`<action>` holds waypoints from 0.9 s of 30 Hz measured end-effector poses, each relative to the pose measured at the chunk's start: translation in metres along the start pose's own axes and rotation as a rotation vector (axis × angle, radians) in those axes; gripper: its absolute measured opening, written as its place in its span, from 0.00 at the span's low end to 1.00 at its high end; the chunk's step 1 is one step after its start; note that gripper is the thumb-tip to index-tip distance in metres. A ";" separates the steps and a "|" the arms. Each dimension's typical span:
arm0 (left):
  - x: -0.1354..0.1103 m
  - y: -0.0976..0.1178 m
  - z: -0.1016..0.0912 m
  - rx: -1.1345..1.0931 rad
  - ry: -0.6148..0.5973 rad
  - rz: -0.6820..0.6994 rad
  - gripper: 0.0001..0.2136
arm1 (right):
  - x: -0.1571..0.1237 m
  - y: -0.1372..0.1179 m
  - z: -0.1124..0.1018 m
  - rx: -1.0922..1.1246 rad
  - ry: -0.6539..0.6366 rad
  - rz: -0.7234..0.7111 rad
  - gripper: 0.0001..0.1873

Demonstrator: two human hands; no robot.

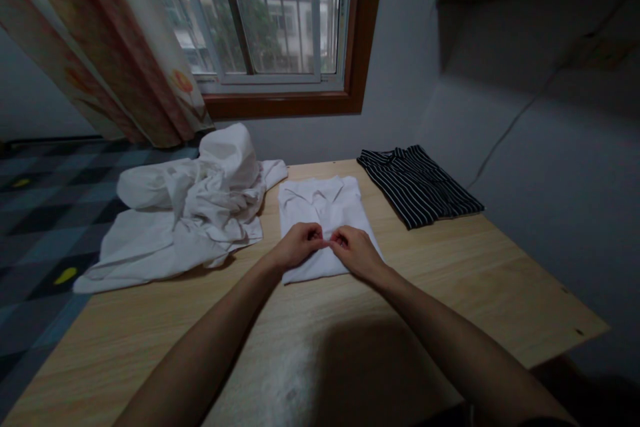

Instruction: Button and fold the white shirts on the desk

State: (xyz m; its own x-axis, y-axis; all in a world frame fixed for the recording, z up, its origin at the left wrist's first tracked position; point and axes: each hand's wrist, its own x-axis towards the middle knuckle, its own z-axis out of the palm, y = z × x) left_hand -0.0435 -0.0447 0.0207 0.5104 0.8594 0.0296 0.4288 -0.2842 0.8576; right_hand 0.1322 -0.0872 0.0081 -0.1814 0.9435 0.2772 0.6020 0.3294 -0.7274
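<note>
A white collared shirt [317, 207], folded into a neat rectangle, lies on the wooden table in front of me with its collar at the far end. Both my hands are over its middle, fingertips meeting at the front of the shirt. My left hand [301, 243] is closed, thumb and fingers pinched at the shirt's surface. Mirroring it, my right hand [356, 250] is also curled in a pinch, its thumb close to the left one. Whatever small part of the shirt sits between the fingertips is too small to make out.
A crumpled pile of white clothing [195, 207] spreads over the table's left side and edge. At the back right lies a folded black-and-white striped garment [423, 185]. The wooden table [450, 287] meets the wall below a window [280, 20]; a curtain [145, 67] hangs at the left.
</note>
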 end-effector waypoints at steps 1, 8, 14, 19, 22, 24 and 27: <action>0.000 0.001 0.000 -0.009 0.003 0.000 0.19 | 0.000 0.000 0.000 -0.009 -0.003 -0.005 0.02; -0.001 0.008 0.001 -0.109 0.001 -0.051 0.18 | -0.002 -0.004 0.007 -0.093 0.054 0.045 0.03; -0.002 0.005 0.004 -0.111 0.004 -0.001 0.12 | -0.004 -0.002 0.009 -0.051 0.090 0.024 0.05; -0.004 0.000 0.007 -0.095 0.027 0.091 0.09 | -0.003 -0.001 0.009 0.036 0.089 0.041 0.07; -0.005 0.000 0.011 -0.039 0.070 0.089 0.07 | -0.004 -0.003 0.010 0.010 0.074 0.060 0.06; -0.005 0.001 0.013 -0.047 0.098 0.074 0.06 | -0.003 -0.003 0.011 0.002 0.077 0.059 0.06; -0.001 -0.002 0.011 -0.103 0.180 0.040 0.07 | 0.000 0.000 0.009 0.079 0.172 0.079 0.08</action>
State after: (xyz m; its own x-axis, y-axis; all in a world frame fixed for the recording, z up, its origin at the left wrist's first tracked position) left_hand -0.0372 -0.0497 0.0131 0.3803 0.9130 0.1475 0.3275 -0.2822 0.9017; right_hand 0.1249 -0.0864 0.0022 0.0037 0.9489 0.3155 0.5448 0.2627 -0.7964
